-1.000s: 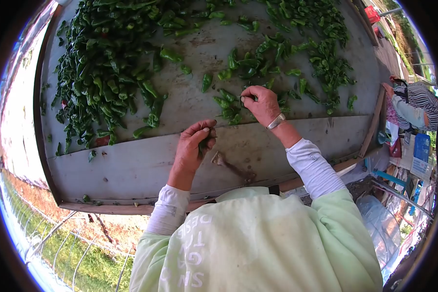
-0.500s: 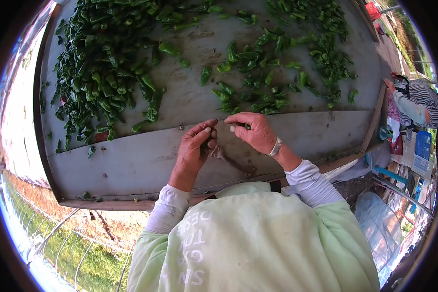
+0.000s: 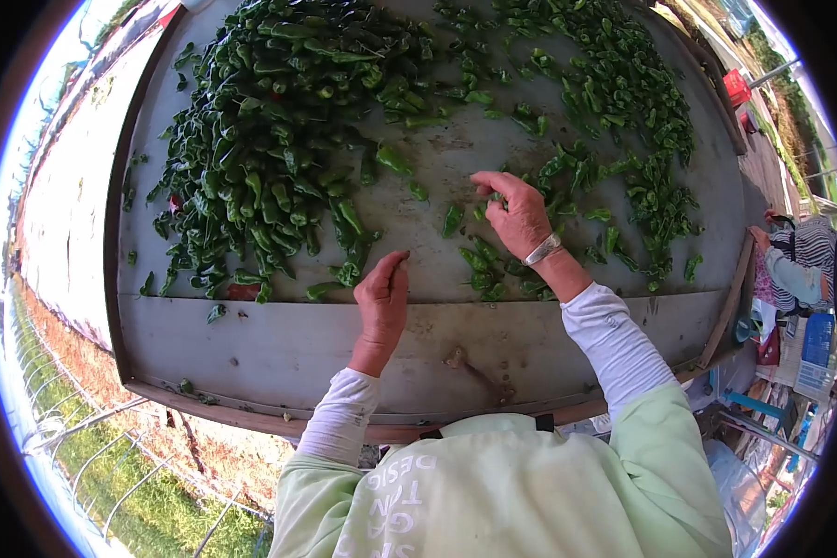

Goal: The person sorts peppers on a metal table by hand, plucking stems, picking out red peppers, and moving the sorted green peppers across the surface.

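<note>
My left hand (image 3: 383,296) is closed, fingers curled and thumb pressed against them, just above the front strip of the grey board (image 3: 288,339). What it holds, if anything, is hidden. Farther out, my right hand (image 3: 518,221) reaches over scattered green peppers (image 3: 482,265), its index finger stretched to the left and the thumb apart from it. I see nothing held between those fingers. A large heap of green peppers (image 3: 270,177) lies to the left of both hands, with some loose ones near my left hand.
More green peppers (image 3: 656,200) spread along the right side. A wooden rim (image 3: 725,302) borders the board. At the far right stands another person (image 3: 800,260) in striped clothing, near a blue crate (image 3: 817,344). A red container (image 3: 737,88) stands at the upper right.
My hands have moved apart and away from my body. The right hand went outward over the scattered peppers, its fingers extending; the left stayed closed. The view has also shifted.
</note>
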The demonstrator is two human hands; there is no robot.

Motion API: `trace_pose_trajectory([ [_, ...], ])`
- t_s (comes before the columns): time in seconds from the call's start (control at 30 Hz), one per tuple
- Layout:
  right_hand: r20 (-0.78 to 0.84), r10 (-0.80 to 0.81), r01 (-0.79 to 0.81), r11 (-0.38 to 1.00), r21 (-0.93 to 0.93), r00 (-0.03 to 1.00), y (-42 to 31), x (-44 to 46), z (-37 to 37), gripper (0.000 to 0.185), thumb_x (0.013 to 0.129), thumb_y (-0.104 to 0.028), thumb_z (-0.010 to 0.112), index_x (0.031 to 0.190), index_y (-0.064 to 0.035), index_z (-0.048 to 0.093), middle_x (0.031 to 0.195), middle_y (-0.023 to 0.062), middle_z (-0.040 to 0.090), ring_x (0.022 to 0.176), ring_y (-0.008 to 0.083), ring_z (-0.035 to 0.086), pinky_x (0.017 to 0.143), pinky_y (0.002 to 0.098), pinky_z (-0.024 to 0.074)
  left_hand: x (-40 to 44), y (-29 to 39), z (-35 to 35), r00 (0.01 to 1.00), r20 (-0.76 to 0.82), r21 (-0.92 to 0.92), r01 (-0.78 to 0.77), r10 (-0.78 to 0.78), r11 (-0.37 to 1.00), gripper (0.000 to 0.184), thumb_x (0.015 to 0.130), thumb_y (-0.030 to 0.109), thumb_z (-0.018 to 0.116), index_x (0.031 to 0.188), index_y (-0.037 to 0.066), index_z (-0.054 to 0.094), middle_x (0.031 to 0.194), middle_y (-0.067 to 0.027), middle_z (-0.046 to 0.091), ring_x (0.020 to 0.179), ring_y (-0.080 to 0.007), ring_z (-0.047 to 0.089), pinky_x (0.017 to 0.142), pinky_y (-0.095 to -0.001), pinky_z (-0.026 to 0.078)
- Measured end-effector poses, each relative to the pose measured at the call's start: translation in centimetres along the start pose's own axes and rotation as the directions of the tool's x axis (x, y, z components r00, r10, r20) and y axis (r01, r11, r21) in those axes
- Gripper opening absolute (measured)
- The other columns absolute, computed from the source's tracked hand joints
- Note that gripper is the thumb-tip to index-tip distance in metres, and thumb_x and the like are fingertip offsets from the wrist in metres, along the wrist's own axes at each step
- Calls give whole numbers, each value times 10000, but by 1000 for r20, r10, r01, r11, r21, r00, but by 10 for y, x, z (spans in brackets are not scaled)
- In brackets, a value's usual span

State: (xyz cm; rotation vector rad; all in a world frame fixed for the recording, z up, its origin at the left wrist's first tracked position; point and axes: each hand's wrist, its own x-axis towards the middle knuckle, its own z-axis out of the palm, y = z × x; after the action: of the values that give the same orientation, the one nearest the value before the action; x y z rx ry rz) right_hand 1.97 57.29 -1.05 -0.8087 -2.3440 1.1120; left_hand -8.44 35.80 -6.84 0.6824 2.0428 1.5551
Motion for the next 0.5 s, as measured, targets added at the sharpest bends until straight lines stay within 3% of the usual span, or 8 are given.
trace_pose_trajectory([
  [0.07, -4, -81, 80, 993, -84, 997, 4, 33, 5, 441, 699, 78, 499, 1099, -81, 591, 985, 110, 630, 898, 260, 611, 766, 333, 491, 1, 2, 12, 917, 2, 334, -376, 398, 864, 175, 835, 32, 570, 999, 60, 623, 820, -94, 647, 675, -228, 629, 590, -303, 497],
  [0.1, -11, -156, 152, 974, -165, 988, 4, 52, 8, 508, 684, 92, 488, 1150, -96, 564, 1041, 115, 619, 959, 281, 598, 802, 348, 492, -1, 3, 12, 944, 8, 309, -316, 330, 897, 167, 817, 35, 583, 975, 73, 623, 864, -137, 641, 753, -307, 635, 645, -338, 513],
  [0.2, -18, -303, 290, 926, -240, 953, -1, 111, 26, 565, 690, 93, 495, 1209, -129, 521, 1123, 125, 580, 1038, 315, 559, 859, 372, 487, 1, 3, 14, 946, -59, 303, -287, 319, 909, 177, 818, 44, 587, 987, 79, 622, 859, -122, 644, 739, -293, 636, 632, -335, 512],
  [0.33, 60, -308, 309, 885, -349, 950, -12, 181, 53, 581, 708, 82, 510, 1237, -159, 504, 1170, 120, 550, 1048, 317, 551, 877, 375, 487, 2, 3, 14, 954, -55, 347, -259, 295, 902, 189, 814, 42, 589, 996, 80, 620, 861, -121, 643, 738, -294, 635, 632, -339, 514],
  [0.43, 198, -190, 263, 842, -471, 962, 1, 214, 75, 530, 779, -3, 523, 1242, -260, 508, 1177, 157, 531, 1082, 327, 543, 897, 375, 480, 3, 4, 14, 961, -53, 374, -232, 270, 898, 198, 812, 42, 589, 1004, 79, 617, 867, -118, 644, 734, -293, 635, 632, -341, 515],
  [0.5, 278, -195, 315, 808, -499, 941, 2, 216, 76, 541, 757, 35, 513, 1226, -233, 523, 1170, 160, 531, 1046, 333, 554, 884, 379, 484, 3, 2, 14, 953, -68, 359, -252, 294, 899, 197, 810, 44, 588, 1002, 81, 618, 855, -120, 638, 721, -296, 630, 622, -347, 510],
])
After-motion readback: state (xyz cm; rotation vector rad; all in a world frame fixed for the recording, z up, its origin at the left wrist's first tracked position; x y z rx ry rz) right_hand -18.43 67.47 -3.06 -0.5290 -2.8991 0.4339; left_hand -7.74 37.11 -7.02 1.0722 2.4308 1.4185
